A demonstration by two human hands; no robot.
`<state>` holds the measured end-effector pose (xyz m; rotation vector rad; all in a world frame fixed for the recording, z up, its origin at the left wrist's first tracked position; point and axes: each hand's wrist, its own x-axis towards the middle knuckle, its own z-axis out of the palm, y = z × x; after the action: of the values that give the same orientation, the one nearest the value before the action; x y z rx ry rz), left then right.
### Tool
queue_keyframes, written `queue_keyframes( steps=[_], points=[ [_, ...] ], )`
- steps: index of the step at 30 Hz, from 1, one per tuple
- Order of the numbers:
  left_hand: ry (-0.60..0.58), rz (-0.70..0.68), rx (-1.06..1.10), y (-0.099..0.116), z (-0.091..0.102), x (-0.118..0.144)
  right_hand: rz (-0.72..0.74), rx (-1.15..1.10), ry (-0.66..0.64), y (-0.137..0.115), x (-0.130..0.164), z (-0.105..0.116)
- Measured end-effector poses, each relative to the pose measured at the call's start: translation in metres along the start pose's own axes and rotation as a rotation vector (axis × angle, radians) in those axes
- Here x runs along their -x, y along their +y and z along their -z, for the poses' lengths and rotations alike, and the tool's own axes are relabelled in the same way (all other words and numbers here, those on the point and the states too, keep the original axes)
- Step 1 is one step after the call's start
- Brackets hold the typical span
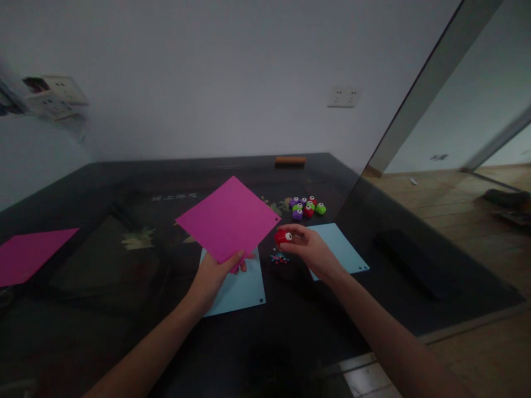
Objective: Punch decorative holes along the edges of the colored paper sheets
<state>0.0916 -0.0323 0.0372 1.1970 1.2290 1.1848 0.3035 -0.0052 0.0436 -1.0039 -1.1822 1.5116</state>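
Observation:
My left hand [222,273] pinches the lower corner of a pink sheet of paper [230,218], held up with one corner pointing away from me. A small punched hole shows near its right corner. My right hand [305,249] grips a red craft punch [282,237] with a white eye-like button, just right of that corner and apart from it. Below the punch lie small coloured paper cut-outs [279,257]. One light blue sheet [244,290] is under my left hand, and another blue sheet [342,249] lies beyond my right wrist; both have punched corners.
Several purple, green and red punches [306,207] are grouped on the black table [103,315]. Another pink sheet [33,254] lies at the left. An orange-brown bar [290,160] sits at the back edge, and a dark oblong object [409,262] lies at the right.

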Motion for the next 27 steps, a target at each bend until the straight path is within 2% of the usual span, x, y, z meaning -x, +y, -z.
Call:
queue_keyframes(
  steps=[8, 13, 27],
  points=[
    [0.038, -0.005, -0.197, 0.004, -0.003, 0.007, -0.056, -0.113, -0.041, 0.007, 0.001, -0.001],
    [0.084, -0.011, -0.284, 0.008, 0.001, 0.007, -0.152, -0.227, -0.071, 0.000, 0.003, -0.004],
    [0.113, -0.066, -0.507, 0.006, 0.002, 0.007, -0.171, -0.352, -0.072, -0.004, 0.007, -0.009]
  ],
)
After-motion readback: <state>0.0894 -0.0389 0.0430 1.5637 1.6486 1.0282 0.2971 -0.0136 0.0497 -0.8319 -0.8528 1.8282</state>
